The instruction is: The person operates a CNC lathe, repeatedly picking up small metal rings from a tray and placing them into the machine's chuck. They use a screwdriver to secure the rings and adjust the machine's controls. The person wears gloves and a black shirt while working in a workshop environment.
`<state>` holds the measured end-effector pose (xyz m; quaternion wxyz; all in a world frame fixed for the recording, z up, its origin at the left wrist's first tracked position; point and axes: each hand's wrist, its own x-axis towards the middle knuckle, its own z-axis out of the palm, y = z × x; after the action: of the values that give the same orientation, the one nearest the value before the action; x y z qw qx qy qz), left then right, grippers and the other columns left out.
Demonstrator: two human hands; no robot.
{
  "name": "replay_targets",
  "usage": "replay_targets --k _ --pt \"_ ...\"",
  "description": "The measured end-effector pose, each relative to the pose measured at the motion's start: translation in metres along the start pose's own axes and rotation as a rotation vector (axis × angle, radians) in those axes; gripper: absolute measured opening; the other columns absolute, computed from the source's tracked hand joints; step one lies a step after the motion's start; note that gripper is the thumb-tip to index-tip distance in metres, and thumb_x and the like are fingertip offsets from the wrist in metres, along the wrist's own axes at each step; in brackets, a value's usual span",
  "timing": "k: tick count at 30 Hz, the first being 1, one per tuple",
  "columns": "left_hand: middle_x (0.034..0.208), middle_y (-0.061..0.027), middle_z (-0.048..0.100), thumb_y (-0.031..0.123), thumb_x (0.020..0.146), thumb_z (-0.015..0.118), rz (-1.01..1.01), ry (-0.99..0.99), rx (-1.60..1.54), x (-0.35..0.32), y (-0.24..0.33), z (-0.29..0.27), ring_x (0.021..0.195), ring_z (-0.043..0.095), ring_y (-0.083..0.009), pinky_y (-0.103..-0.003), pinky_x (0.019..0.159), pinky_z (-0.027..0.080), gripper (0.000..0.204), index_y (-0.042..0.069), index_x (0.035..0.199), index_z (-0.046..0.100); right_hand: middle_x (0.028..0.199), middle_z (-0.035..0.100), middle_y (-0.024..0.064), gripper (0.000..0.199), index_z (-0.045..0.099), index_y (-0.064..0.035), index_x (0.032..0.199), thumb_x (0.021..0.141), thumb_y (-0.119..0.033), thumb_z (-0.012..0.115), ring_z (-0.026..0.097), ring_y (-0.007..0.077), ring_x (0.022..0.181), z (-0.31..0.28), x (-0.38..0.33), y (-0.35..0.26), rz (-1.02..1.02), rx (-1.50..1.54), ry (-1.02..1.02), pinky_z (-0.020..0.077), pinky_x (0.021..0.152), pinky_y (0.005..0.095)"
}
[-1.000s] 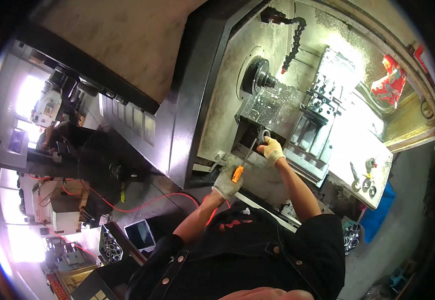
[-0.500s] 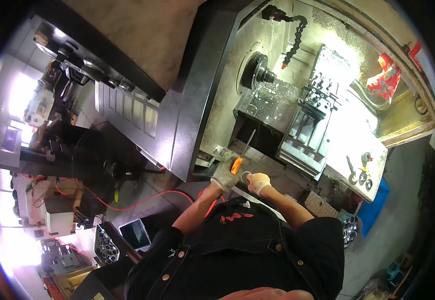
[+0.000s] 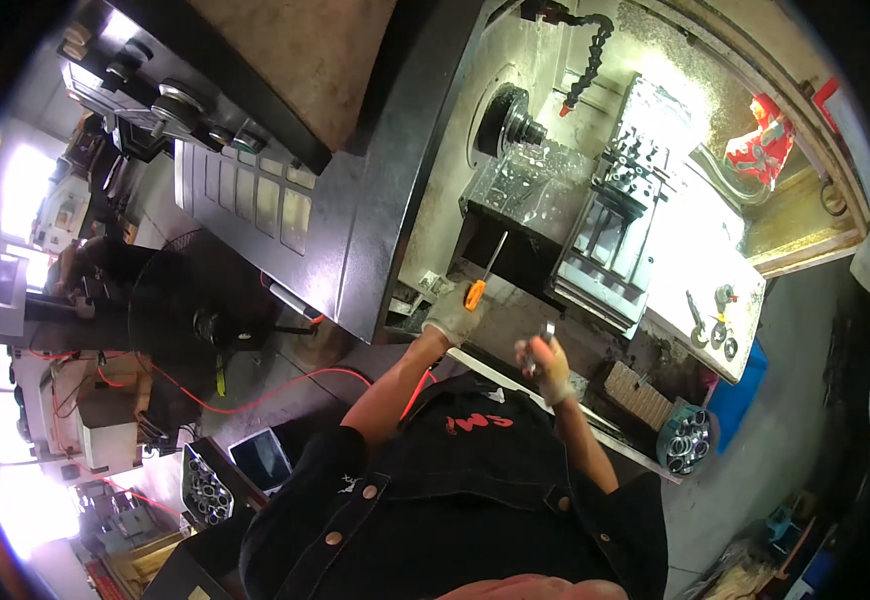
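Note:
My left hand, in a pale work glove, is closed round the orange handle of a screwdriver. Its thin shaft points up toward the dark opening below the lathe spindle. My right hand, also gloved, is raised to the right of it over the machine's front edge. A small shiny metal ring shows at its fingers, slightly blurred. Between my two hands there is a gap, and neither touches the spindle or the tool slide.
Metal rings fill a teal bucket at the right and a dark bin at the lower left. Loose parts lie on the white ledge. A segmented coolant hose hangs above. A red air line crosses the floor.
My right hand has moved away from the left, to the right, carrying the ring. The left hand has shifted slightly upward with the screwdriver still in it. The whole view has tilted a little.

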<state>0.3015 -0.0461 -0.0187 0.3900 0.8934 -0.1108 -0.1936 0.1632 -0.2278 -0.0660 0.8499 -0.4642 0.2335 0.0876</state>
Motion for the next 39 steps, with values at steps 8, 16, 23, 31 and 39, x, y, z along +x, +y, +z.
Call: replay_targets --k 8,16,23,31,39 --pt "0.088 -0.0229 0.060 0.024 0.075 0.055 0.006 0.041 -0.039 -0.035 0.008 -0.003 0.085 0.057 -0.0397 -0.043 0.072 0.046 0.031 0.004 0.098 0.053 0.081 0.054 0.0024 0.033 0.044 -0.0097 0.099 0.076 -0.017 0.066 0.055 0.0107 0.065 0.075 0.190 -0.146 -0.448 0.091 0.141 0.0390 0.045 0.0213" --pt "0.086 -0.0234 0.059 0.021 0.073 0.058 -0.082 0.103 -0.082 -0.063 -0.011 0.002 0.084 0.057 -0.0405 -0.043 0.072 0.046 0.037 0.000 0.103 0.052 0.084 0.059 0.0021 0.043 0.047 -0.0118 0.102 0.068 -0.012 0.073 0.060 0.0137 0.068 0.060 0.318 -0.165 -0.547 0.201 0.272 0.0418 0.045 0.0232" --pt "0.085 -0.0225 0.060 0.019 0.073 0.058 -0.122 0.042 -0.079 -0.052 -0.013 0.010 0.083 0.057 -0.0393 -0.043 0.071 0.046 0.034 0.001 0.101 0.052 0.077 0.060 0.0005 0.026 0.055 -0.0123 0.090 0.069 -0.014 0.069 0.059 0.0128 0.065 0.043 0.328 -0.162 -0.384 0.029 0.230 0.0415 0.047 0.0238" --pt "0.084 -0.0224 0.060 0.021 0.073 0.058 -0.048 -0.028 0.023 -0.049 -0.002 0.013 0.082 0.057 -0.0391 -0.043 0.070 0.046 0.033 0.003 0.100 0.051 0.086 0.059 0.0018 0.033 0.048 -0.0125 0.096 0.071 -0.015 0.070 0.059 0.0124 0.075 0.042 0.317 -0.167 -0.443 0.027 0.284 0.0415 0.049 0.0227" --pt "0.088 -0.0235 0.059 0.024 0.074 0.057 -0.142 -0.075 0.050 -0.063 -0.001 0.009 0.086 0.056 -0.0398 -0.044 0.072 0.045 0.038 0.003 0.106 0.048 0.086 0.060 0.0020 0.042 0.054 -0.0101 0.104 0.067 -0.008 0.073 0.055 0.0113 0.065 0.053 0.332 -0.164 -0.455 0.003 0.195 0.0409 0.045 0.0218"
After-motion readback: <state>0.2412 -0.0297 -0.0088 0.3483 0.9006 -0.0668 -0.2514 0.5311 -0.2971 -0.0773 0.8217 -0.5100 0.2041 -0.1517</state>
